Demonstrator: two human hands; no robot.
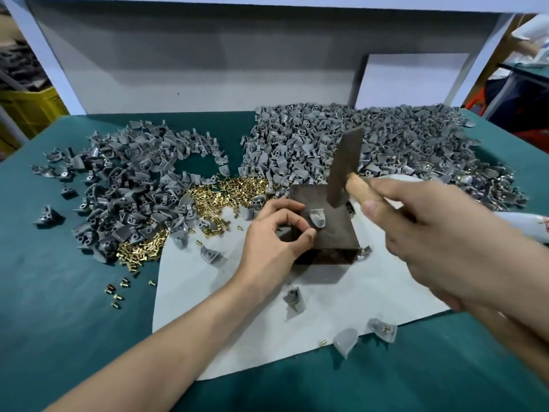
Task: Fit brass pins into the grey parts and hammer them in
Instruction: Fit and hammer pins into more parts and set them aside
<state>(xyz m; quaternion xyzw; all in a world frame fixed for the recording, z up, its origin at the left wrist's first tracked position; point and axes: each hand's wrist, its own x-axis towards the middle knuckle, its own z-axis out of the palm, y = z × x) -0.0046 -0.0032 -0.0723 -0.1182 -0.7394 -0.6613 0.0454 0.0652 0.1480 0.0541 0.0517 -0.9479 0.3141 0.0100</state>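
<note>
On my green table [59, 292], heaps of grey parts [386, 138] and brass pins [225, 188] lie behind the metal block [332, 230]. My right hand [439, 239] is wrapped round the hammer [344, 168], whose head is raised above the block. My left hand [273, 242] pinches one grey part [317, 219] on the block's top. I judge this the hammering step. A pin seems seated, though it is too small to confirm. The next move calls for a square blow, with my fingers clear.
</note>
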